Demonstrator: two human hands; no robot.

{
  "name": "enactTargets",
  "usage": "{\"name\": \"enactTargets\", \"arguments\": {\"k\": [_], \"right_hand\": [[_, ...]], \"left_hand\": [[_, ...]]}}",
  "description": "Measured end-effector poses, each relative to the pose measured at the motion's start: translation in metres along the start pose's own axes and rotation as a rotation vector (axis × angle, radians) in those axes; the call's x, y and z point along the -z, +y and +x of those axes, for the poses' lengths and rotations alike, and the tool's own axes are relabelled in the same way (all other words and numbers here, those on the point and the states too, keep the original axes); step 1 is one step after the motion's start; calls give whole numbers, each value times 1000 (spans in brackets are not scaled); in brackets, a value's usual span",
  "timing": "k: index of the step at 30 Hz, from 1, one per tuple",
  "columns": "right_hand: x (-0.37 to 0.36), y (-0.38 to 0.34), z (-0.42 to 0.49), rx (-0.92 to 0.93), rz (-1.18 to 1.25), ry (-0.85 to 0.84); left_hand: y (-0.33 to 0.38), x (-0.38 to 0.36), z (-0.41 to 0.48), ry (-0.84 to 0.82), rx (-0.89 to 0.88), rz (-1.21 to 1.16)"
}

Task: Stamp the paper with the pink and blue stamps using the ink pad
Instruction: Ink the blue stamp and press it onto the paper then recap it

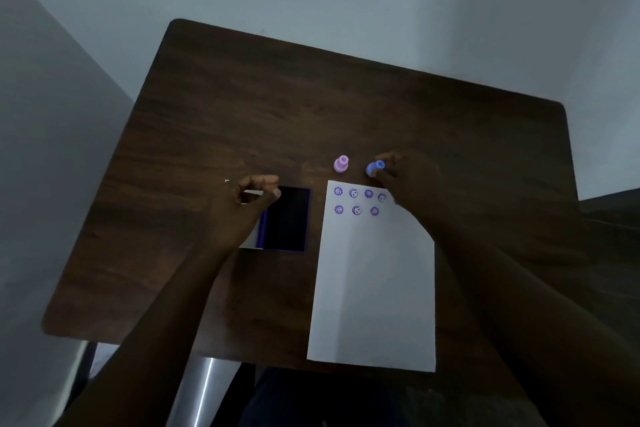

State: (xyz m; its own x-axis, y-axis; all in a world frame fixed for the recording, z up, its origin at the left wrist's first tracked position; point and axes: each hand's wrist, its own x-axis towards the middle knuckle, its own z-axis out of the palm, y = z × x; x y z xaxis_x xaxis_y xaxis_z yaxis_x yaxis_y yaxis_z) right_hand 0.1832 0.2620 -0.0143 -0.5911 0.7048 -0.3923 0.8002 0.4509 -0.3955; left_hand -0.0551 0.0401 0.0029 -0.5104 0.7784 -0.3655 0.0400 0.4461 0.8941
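Note:
A white paper (374, 288) lies on the dark wooden table (242, 107), with several purple stamp marks in two rows near its far edge. Just beyond the paper the pink stamp (341, 164) stands upright and alone. To its right my right hand (405, 177) grips the blue stamp (375, 167), which is tilted. An open ink pad (287, 219) with a dark inked face lies left of the paper. My left hand (249, 204) pinches the pad's white lid at its left side and covers most of it.
The table's front edge runs close to my body, with metal legs (204, 388) showing below it. A pale wall stands behind the table's far edge. Bare wood spans the far half of the table.

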Motion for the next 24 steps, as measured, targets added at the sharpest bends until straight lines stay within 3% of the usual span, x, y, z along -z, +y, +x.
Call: {"name": "enactTargets", "arguments": {"k": [1, 4, 7, 9, 13, 18, 24], "right_hand": [[4, -3, -3, -77, 117, -1], [11, -16, -26, -365, 822, 268], [14, -28, -46, -538, 1305, 199], [17, -41, -58, -566, 1485, 134], [9, -59, -75, -525, 1585, 53], [-4, -82, -87, -510, 1491, 9], [-11, -95, -96, -485, 1452, -18]], "left_hand": [[0, 0, 0, 7, -5, -1], [0, -1, 0, -7, 5, -8], [3, -6, 1, -28, 24, -31], [8, -10, 1, -53, 41, -50], [24, -24, -8, -119, 34, -104], [42, -44, -18, -210, -62, -134], [50, -54, -18, -193, -165, -19]]}}
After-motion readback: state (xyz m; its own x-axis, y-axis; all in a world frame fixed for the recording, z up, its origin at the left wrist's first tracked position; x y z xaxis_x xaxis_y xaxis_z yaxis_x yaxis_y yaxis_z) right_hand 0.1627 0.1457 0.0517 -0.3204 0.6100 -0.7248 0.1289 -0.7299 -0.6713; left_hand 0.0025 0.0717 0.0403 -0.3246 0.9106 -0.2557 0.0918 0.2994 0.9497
